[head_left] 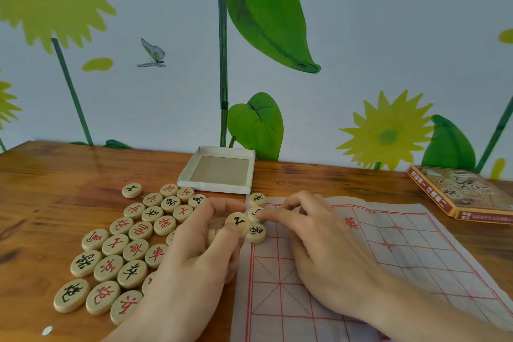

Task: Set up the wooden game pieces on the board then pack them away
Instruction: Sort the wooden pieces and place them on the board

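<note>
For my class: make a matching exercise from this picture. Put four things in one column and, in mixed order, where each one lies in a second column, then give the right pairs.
Things:
1. open white box
2. loose wooden pieces
3. printed box lid
4. piece with a black mark

Places:
A. far right on the table
B. pinched in the left hand
C. left of the cloth board, on bare wood
D. by the wall, behind the board

Pairs: 1-D, 2-C, 3-A, 4-B

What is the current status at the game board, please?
Left hand pinches a black-marked piece; right hand fingertip on the middle of three pieces at the board edge. Most pieces lie loose on table, left. Nothing blocking.
</note>
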